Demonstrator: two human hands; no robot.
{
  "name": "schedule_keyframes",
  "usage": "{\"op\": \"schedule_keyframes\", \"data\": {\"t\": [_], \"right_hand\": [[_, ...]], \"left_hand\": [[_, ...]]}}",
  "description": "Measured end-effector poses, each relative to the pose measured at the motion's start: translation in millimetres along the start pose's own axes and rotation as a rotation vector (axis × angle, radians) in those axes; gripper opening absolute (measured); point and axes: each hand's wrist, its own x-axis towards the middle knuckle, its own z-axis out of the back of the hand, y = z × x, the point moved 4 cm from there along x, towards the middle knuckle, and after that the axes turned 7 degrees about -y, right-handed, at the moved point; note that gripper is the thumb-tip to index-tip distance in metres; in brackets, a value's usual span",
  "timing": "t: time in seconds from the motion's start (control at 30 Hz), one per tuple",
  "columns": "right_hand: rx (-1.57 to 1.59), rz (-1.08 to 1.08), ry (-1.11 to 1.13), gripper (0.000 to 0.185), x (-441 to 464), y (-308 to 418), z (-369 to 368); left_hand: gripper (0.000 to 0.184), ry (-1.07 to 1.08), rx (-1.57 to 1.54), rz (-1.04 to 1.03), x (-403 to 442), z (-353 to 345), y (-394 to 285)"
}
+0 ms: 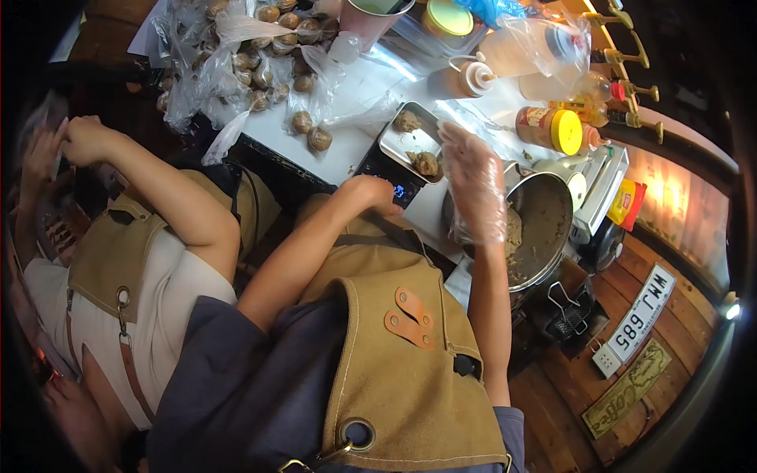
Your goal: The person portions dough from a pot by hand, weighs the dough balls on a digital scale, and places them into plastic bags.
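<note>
A metal tray (412,142) rests on a black digital scale (378,167) with a lit blue display. Two brown lumps, one upper (407,121) and one lower (426,164), lie in the tray. My right hand (473,177), in a clear plastic glove, is at the tray's right side with fingers stretched out; nothing shows in it. Beside this hand is a large metal pot (544,229) containing a brown mass (513,232). My bare left hand (369,194) is bent at the scale's near edge. Its fingers are mostly hidden, so its grip is unclear.
Several brown balls in clear plastic bags (264,75) are piled at the upper left. A pink bucket (371,27), a squeeze bottle (465,80) and a yellow-lidded jar (548,130) stand behind. A co-worker (154,276) is close on my left, both hands raised around clear plastic.
</note>
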Motion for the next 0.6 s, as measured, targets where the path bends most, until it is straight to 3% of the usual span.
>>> {"op": "schedule_keyframes", "data": {"t": [0.17, 0.3, 0.37, 0.53, 0.6], "right_hand": [[0.088, -0.121, -0.146, 0.024, -31.0, 25.1, 46.1], [0.349, -0.188, -0.362, 0.023, -54.3, 17.0, 83.0], [0.368, -0.239, -0.544, 0.025, -63.2, -2.9, 100.8], [0.619, -0.311, -0.672, 0.027, -78.5, -70.2, 132.9], [0.566, -0.259, -0.643, 0.028, -85.3, -99.7, 138.8]], "left_hand": [[0.072, -0.025, -0.008, -0.036, 0.5, -3.1, 5.2], [0.072, -0.024, -0.016, -0.021, -5.0, 1.0, 3.1], [0.072, -0.029, -0.011, -0.020, -3.8, -0.6, 3.1], [0.068, -0.024, 0.039, 0.005, -7.2, 3.2, -1.5], [0.068, -0.016, 0.030, 0.007, -8.0, 4.9, -2.6]]}}
